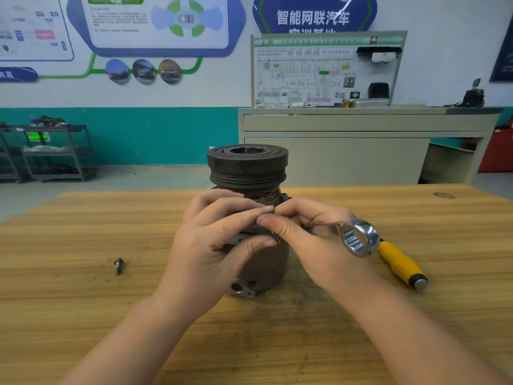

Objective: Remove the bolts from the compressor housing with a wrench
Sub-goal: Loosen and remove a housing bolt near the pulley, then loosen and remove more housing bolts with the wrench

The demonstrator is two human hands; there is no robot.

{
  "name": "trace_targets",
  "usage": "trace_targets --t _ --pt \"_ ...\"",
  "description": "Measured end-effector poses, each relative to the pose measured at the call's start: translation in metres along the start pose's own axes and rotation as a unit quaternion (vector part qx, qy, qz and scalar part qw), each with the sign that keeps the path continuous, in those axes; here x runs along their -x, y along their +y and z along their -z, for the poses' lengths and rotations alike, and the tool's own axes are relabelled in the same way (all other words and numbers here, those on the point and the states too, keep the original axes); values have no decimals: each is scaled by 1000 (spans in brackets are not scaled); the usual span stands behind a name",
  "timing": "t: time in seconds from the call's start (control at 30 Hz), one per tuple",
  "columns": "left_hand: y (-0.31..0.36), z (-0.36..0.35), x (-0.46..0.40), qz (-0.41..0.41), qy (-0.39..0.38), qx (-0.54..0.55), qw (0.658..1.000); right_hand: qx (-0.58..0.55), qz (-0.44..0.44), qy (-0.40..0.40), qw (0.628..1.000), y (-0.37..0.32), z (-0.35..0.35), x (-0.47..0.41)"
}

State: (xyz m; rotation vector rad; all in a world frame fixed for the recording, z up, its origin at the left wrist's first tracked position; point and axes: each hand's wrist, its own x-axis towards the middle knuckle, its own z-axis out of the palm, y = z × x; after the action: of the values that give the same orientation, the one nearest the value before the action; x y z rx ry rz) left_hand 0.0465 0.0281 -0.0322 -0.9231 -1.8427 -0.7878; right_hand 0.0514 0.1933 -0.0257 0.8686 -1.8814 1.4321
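Observation:
The dark compressor housing (247,173) stands upright on the wooden table (83,301), its grooved pulley on top. My left hand (213,245) grips the housing's middle from the left, fingers and thumb curled round its flange. My right hand (313,245) holds a chrome wrench (358,240); the ring end sticks out to the right past the hand. The wrench's other end and any bolt at the housing are hidden behind my fingers. One loose bolt (118,265) lies on the table to the left.
A yellow-handled screwdriver (402,268) lies on the table right of my right hand. Behind the table stand a beige cabinet (361,145) with a wiring display board and, at the far left, a metal shelf cart (52,154).

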Motion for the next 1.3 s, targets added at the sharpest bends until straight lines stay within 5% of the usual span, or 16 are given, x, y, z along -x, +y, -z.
trace_targets --t 0.27,0.37,0.43,0.5,0.6,0.73,0.93,1.13,1.2,1.27,1.3 --pt "-1 11 -2 26 55 56 997 38 22 47 998 -4 0 0" --pt "-37 39 -8 177 168 38 969 41 15 137 990 -2 6 -3" --pt "-79 63 -1 343 210 -49 914 -6 6 193 981 -4 10 -5" --pt "-121 82 16 520 96 -209 822 -95 -1 250 963 -8 12 -7" --pt "-146 88 37 644 -97 -313 691 -221 -36 251 942 -11 8 -7" --pt "-151 79 40 659 -172 -312 663 -259 -96 210 938 -11 -1 -5" --pt "-143 77 38 651 -186 -321 662 -186 -113 236 947 -15 -9 -2" --pt "-139 79 36 647 -133 -309 684 -13 -2 232 973 -26 -15 3" --pt "-129 73 27 572 -51 -278 770 35 32 220 974 -28 -19 4" --pt "-103 58 13 443 26 -108 889 70 57 214 973 -29 -25 3" --pt "-84 49 7 393 26 -1 919 74 56 218 972 -30 -28 2"
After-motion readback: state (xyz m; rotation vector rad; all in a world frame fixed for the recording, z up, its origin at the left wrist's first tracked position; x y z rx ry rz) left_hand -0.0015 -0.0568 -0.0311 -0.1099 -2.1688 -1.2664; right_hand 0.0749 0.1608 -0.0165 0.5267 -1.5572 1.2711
